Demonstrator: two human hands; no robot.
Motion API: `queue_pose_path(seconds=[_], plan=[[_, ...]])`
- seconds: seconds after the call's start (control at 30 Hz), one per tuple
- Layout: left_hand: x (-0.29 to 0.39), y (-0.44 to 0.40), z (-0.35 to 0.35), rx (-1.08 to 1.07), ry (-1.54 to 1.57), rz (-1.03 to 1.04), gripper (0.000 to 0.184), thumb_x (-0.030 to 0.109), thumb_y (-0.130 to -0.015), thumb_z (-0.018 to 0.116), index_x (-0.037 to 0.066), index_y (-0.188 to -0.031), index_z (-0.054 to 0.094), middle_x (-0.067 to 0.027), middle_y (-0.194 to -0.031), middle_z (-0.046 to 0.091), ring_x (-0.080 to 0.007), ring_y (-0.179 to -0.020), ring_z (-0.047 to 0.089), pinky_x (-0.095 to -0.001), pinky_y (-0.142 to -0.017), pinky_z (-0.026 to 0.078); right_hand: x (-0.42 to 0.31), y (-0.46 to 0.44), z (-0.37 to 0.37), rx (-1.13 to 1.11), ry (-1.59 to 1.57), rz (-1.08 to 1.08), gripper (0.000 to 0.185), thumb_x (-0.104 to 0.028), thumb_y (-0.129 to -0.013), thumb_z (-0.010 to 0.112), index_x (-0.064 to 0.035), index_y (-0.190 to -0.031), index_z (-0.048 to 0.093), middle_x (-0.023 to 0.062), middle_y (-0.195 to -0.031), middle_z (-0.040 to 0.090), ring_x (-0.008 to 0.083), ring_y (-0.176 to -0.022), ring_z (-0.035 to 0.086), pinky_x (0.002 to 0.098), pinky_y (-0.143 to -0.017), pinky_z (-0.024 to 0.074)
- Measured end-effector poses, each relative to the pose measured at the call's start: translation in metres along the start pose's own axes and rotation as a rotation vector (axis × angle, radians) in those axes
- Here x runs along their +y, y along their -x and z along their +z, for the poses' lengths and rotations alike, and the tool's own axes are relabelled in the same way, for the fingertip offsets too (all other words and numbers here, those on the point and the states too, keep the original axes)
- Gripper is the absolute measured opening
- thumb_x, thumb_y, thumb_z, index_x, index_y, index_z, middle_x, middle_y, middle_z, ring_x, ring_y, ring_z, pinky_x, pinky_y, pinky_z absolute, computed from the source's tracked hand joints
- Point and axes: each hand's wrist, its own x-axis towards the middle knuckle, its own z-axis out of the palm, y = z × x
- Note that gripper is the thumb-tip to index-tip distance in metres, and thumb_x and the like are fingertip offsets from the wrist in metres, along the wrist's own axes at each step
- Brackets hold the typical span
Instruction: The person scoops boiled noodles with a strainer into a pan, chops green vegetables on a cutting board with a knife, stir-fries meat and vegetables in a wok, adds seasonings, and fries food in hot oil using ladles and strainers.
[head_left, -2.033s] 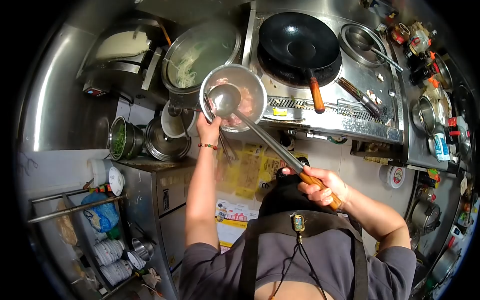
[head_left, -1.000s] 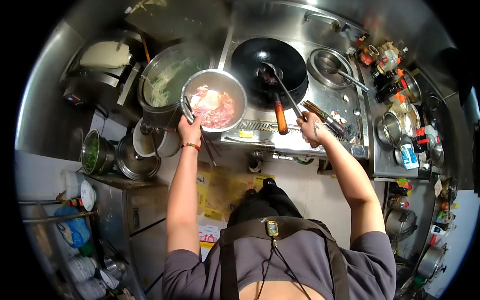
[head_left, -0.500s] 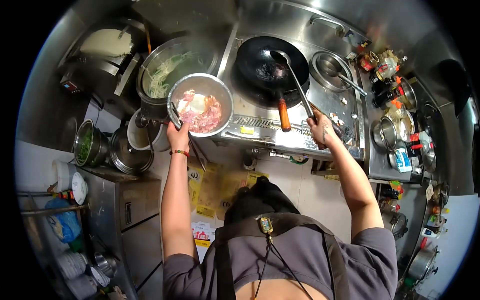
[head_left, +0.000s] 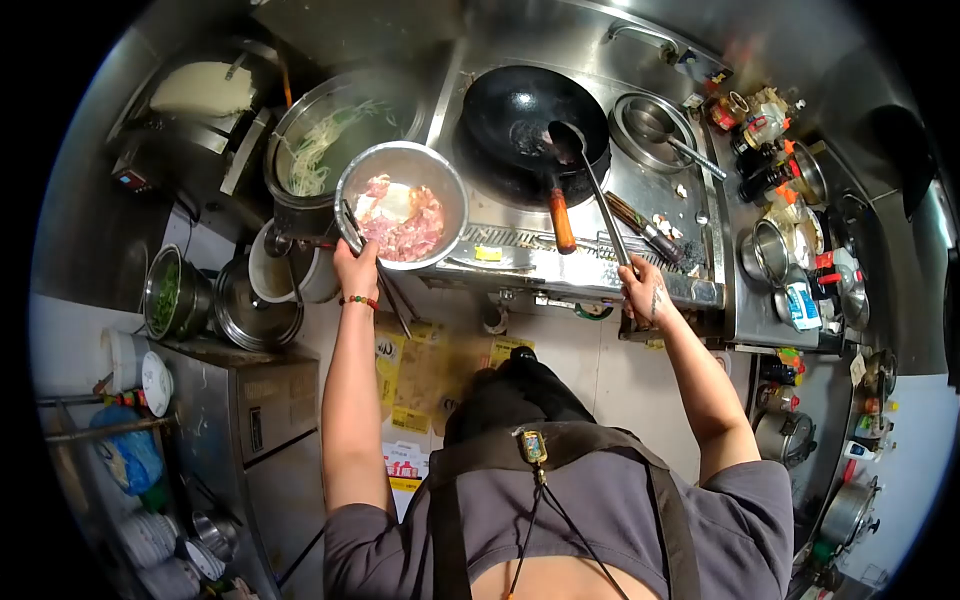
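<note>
My left hand (head_left: 357, 270) is closed on the near rim of a metal bowl (head_left: 456, 190), tilted so its inside shows. Raw meat slices (head_left: 418, 232) lie in it. Dark chopsticks (head_left: 398, 306) are pinned along the rim by the same hand. My right hand (head_left: 643, 290) grips the end of a long-handled ladle (head_left: 604, 205). The ladle's dark head rests at the right side inside a black wok (head_left: 497, 98), where a little liquid shines at the bottom. The wok's wooden handle (head_left: 561, 222) points towards me.
Left of the bowl, a large pot (head_left: 277, 165) holds pale noodles in liquid. A strainer (head_left: 655, 122) sits over a metal basin right of the wok. A bamboo brush (head_left: 645, 228) lies on the stove. Bottles and jars (head_left: 765, 180) line the right counter.
My right hand has drawn back towards me, and the ladle's head has shifted right and nearer in the wok. The brush now shows clear of my hand. The bowl stays nearly in place.
</note>
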Motion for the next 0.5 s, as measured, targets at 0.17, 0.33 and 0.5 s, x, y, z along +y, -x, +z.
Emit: queue_pose_path(seconds=[0.17,0.33,0.5], plan=[[0.001,0.005,-0.009,-0.026,0.009,-0.037,0.028,-0.004,-0.075,0.057,-0.003,-0.103,0.053,-0.0046,-0.094,0.059,-0.0117,-0.081,0.054,-0.0249,-0.074,0.042,0.012,0.023,0.015,-0.033,-0.227,0.023,0.047,-0.016,-0.088,0.049,0.0061,-0.127,0.036,0.0086,-0.057,0.052,0.015,-0.037,0.046,0.0303,-0.035,0.0385],[0.006,0.006,-0.004,0.011,-0.028,-0.013,0.025,-0.003,-0.073,0.056,-0.003,-0.098,0.054,-0.0043,-0.089,0.058,-0.0113,-0.076,0.053,-0.0251,-0.07,0.043,-0.007,0.034,0.012,-0.027,-0.405,0.073,0.043,-0.016,-0.088,0.049,0.0003,-0.127,0.039,0.006,-0.055,0.048,0.0145,-0.038,0.044,0.0292,-0.034,0.0371],[-0.024,-0.007,-0.01,-0.01,0.058,0.017,0.025,-0.002,-0.074,0.059,0.0,-0.098,0.052,-0.0028,-0.088,0.058,-0.0104,-0.077,0.053,-0.0249,-0.069,0.043,-0.052,0.088,-0.011,-0.354,-1.041,0.204,0.025,-0.021,-0.091,0.047,-0.0081,-0.112,0.047,0.0036,-0.06,0.045,0.0078,-0.034,0.034,0.0219,-0.029,0.0289]])
